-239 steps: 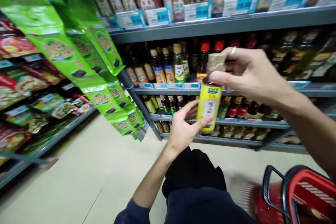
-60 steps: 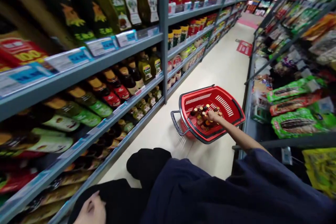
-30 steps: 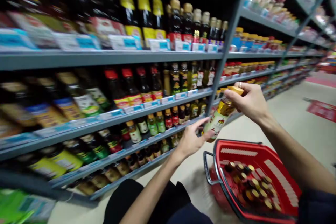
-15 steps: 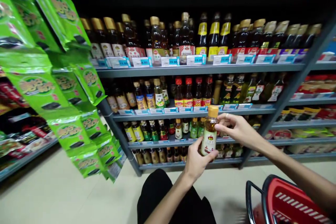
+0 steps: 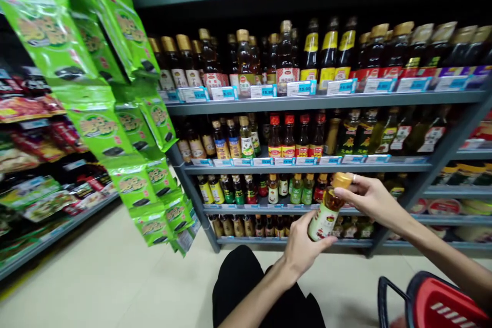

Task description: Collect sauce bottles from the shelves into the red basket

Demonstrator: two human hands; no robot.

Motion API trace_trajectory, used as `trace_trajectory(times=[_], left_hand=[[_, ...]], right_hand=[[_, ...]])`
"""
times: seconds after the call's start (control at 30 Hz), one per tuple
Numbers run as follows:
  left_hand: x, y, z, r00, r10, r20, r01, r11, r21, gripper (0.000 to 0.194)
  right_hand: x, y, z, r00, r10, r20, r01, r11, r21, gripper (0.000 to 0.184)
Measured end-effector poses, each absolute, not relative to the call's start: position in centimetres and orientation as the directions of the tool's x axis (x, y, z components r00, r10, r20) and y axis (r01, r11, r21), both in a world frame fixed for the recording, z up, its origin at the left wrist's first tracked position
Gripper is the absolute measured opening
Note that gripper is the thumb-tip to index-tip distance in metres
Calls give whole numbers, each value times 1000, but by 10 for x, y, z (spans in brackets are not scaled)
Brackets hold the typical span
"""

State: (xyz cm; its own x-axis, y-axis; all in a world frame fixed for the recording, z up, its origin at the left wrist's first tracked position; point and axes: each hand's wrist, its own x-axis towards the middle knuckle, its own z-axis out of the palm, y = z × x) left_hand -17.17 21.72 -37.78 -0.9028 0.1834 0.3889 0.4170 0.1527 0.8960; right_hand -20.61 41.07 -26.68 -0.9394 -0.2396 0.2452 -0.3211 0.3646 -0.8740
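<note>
Bottle (image 5: 325,218) newly aslant, cap (image 5: 343,180) upper-right

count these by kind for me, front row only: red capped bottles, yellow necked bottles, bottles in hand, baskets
Red-capped bottles: 4
Yellow-necked bottles: 3
Held bottle, in the left hand and right hand: 1
Red basket, partly in view: 1
Total: 9

Shelf recesses are dark; green packets (image 5: 96,128) catch glare; the left edge looks blurred, perhaps stretched.
</note>
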Motion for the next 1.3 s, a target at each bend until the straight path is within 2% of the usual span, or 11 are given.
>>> trace_trajectory(times=[0.13,0.27,0.43,0.6,0.73,0.8,0.9,1.07,1.17,1.3], left_hand=[[-173,207,-377,-913,227,339,366,91,926,69],[-178,197,-371,-885,336,321,305,-99,947,59],[-193,187,-360,-938,254,235,189,-192,963,62],[-201,183,-357,-954,212,213,189,-129,974,63],[-201,193,-377,-933,319,169,155,-69,986,68],[-201,205,-395,-910,387,150,164,3,986,66],[-197,226,-425,-909,398,119,186,132,974,57],[-183,246,-458,-924,377,65,139,172,975,52],[-179,247,-453,-918,389,77,171,212,962,52],[-179,246,-423,-908,395,139,217,160,963,54]], right_hand=[[-203,403,-264,-943,-188,273,-324,348,-880,53],[-206,396,-256,-929,-192,318,-365,315,-876,49],[-221,381,-234,-902,-213,375,-426,308,-851,50],[-239,380,-239,-906,-228,355,-396,169,-902,50],[-234,390,-277,-909,-215,357,-390,132,-911,45],[-227,396,-301,-888,-214,408,-444,167,-880,39],[-213,407,-334,-879,-211,428,-472,260,-842,34],[-196,425,-367,-908,-170,383,-419,325,-848,36],[-191,432,-364,-907,-185,379,-421,342,-840,37],[-188,437,-335,-872,-213,440,-489,349,-800,33]])
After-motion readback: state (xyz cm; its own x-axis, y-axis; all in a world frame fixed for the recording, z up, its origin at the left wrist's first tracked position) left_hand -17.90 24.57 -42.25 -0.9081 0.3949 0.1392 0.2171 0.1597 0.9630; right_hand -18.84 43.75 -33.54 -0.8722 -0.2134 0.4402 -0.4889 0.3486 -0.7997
